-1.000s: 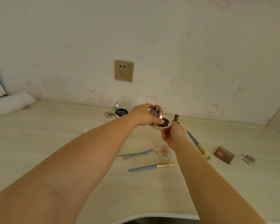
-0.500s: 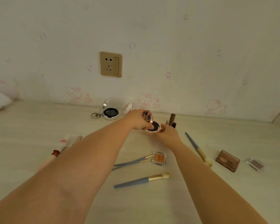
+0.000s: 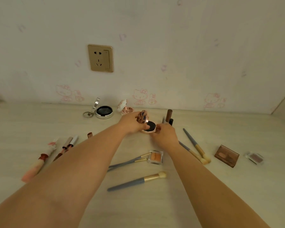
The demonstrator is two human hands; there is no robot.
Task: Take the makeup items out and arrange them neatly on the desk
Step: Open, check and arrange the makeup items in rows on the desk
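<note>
Far left, near side: tubes and sticks (image 3: pixel 44 155) lying roughly parallel, long axes running near-left to far-right, partly hidden behind left forearm. More capped sticks (image 3: pixel 71 142) just right of them.

Far edge by wall: silver compact (image 3: pixel 104 111) open, lid upright, key ring on its left. White-and-pink compact (image 3: pixel 124 106) just right of it, also open.

Centre: left hand (image 3: pixel 130 123) curled round hinged lid of rose-gold compact (image 3: pixel 148 126), fingers clamped on lid and left rim. Compact open, dark puff facing up, lid standing near vertical on left side. Cannot tell whether base touches desk (image 3: pixel 39 116) or hangs just above it. Right hand (image 3: pixel 165 134) closed on compact's right, near rim from below and side. Both hands equally near; compact between them, hinge toward left hand.

Judged next move: set down in the far row. Open room lies between white-and-pink compact and upright brown tube (image 3: pixel 169 115), directly beyond the hands. Tight on right: brown tube and dark tubes beside it stand just beyond right hand, likely to topple if brushed.

Near centre: orange palette (image 3: pixel 155 156) touching tips of two brushes; single brush (image 3: pixel 136 181) nearer, axis left-right.

Right: two brushes (image 3: pixel 196 145) slanting far-left to near-right, brown palette (image 3: pixel 226 155), small clear palette (image 3: pixel 254 157), well apart from hands.
</note>
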